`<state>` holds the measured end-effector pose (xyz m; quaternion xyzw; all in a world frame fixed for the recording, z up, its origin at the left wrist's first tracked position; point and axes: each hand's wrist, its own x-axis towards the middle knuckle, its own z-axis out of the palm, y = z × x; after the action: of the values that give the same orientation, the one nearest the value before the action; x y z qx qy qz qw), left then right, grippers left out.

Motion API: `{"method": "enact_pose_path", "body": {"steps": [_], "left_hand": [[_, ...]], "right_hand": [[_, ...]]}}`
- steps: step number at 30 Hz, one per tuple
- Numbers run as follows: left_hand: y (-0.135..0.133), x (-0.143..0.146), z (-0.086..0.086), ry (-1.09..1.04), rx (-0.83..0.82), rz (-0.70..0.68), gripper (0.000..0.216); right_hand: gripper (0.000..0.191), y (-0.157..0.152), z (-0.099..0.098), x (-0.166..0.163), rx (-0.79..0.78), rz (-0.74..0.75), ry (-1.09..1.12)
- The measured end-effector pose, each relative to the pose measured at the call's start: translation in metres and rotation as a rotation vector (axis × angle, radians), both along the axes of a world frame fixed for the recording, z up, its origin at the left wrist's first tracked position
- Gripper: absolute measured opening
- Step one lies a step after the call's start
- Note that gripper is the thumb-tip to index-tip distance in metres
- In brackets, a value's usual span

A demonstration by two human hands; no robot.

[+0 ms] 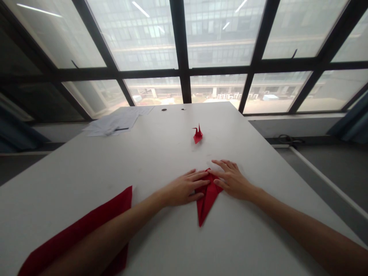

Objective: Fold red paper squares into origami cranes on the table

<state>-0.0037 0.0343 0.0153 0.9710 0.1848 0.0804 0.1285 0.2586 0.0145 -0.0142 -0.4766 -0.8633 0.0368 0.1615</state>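
A partly folded piece of red origami paper (211,195) lies flat on the white table, one long point toward me. Across its left side rests my left hand (186,188), fingers stretched out and pressing on the paper. My right hand (232,179) touches its upper right edge with the thumb and a fingertip, the other fingers spread. Parts of the paper's far end are hidden under the fingers. Farther back stands a finished red paper crane (197,136). Under my left forearm is a larger red sheet (94,218), partly covered by the arm.
White papers (120,119) with a dark pen (122,129) on them lie at the table's far left. Two small round fittings, one a dark cable hole (163,110), sit near the far edge. Large framed windows rise behind the white table (161,157). A cable (290,140) lies beyond its right side.
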Motion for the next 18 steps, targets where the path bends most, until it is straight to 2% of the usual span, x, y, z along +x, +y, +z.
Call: {"method": "enact_pose_path", "body": {"steps": [9,14,18], "left_hand": [[0.002,-0.001,-0.005,0.002,0.005,0.011,0.052],[0.001,0.000,-0.004,-0.026,-0.002,0.024,0.052],[-0.003,0.001,-0.001,-0.043,-0.022,0.067,0.058]], "right_hand": [[0.050,0.003,-0.001,-0.003,-0.038,-0.085,-0.034],[0.045,-0.009,0.006,-0.003,0.016,0.033,0.049],[0.058,-0.020,0.008,-0.008,-0.018,0.110,0.030]]}}
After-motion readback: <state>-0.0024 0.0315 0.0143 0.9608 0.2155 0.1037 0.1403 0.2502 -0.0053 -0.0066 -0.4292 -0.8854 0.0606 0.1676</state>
